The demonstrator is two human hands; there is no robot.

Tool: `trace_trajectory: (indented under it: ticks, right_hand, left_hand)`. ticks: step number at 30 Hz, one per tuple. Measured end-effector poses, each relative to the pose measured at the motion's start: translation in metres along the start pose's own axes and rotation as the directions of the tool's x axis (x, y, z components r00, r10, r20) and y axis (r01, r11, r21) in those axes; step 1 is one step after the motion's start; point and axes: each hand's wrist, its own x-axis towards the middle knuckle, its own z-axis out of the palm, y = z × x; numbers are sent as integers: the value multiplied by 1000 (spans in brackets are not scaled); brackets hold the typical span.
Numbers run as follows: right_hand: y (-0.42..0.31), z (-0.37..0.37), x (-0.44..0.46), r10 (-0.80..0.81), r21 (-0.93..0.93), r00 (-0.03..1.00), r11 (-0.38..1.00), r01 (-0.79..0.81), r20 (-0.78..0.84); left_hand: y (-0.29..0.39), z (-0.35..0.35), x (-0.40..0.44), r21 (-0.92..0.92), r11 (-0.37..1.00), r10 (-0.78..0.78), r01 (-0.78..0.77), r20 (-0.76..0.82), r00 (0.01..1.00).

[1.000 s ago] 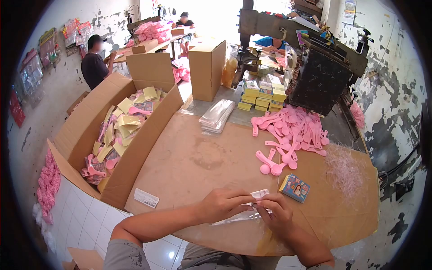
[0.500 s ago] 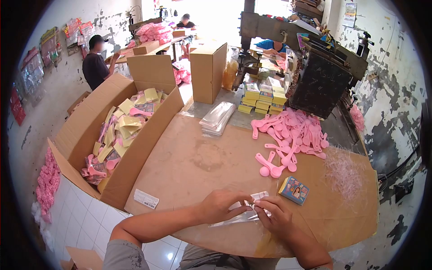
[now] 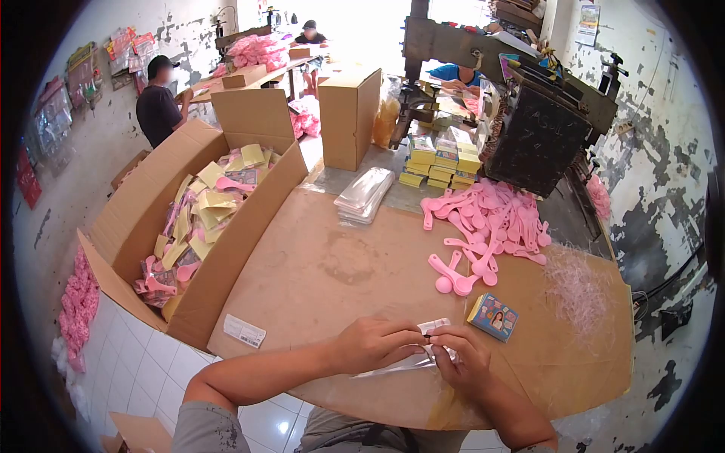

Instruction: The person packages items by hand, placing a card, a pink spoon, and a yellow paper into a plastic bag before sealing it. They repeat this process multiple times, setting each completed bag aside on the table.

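My left hand [image 3: 379, 344] and my right hand [image 3: 464, 358] meet fingertip to fingertip above the near part of the table. Both are closed in a pinch, and a tiny dark spot shows between the fingertips, too small to name. Beneath them lies a clear plastic bag [image 3: 404, 363], partly hidden by the hands. Just right of my right hand is a small stack of printed cards [image 3: 495, 317], blue on top with yellow edges. Beyond it spreads a heap of pink plastic measuring spoons [image 3: 491, 226].
A big open carton [image 3: 253, 260] at left holds packed spoons and cards. Clear bags [image 3: 365, 195] lie stacked behind, near card stacks [image 3: 442, 162] and a dark machine [image 3: 535, 132]. Plastic shreds [image 3: 578, 291] lie at right. Co-workers [image 3: 158, 106] are farther back.
My fingertips have drawn closer together, and my left fingers lie flatter over the pinch. The bag, cards and spoons stay in place.
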Motion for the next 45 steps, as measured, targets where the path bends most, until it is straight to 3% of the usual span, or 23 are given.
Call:
trace_trajectory:
  ticks: [11, 14, 23, 32, 35, 45]
  right_hand:
    - [6, 0, -5, 28, 3, 1000, 1000, -28, -10]
    - [8, 0, -7, 16, 6, 1000, 1000, -16, -3]
    - [-8, -8, 11, -31, -17, 999, 999, 32, 22]
    - [11, -7, -5, 73, 25, 996, 997, -74, 51]
    - [1, -11, 5, 55, 16, 996, 998, -57, 72]
    - [2, -12, 5, 45, 43, 987, 998, -53, 151]
  left_hand:
    - [1, -1, 2, 62, 995, 73, -75, 34, 997]
    - [2, -1, 2, 71, 996, 59, -63, 51, 997]
    - [0, 2, 2, 31, 999, -30, 33, -87, 996]
    - [1, 0, 2, 11, 1000, -21, 21, -6, 1000]
    - [2, 0, 2, -30, 995, -92, 92, -21, 996]
    - [-1, -3, 3, -43, 997, -69, 67, -43, 997]
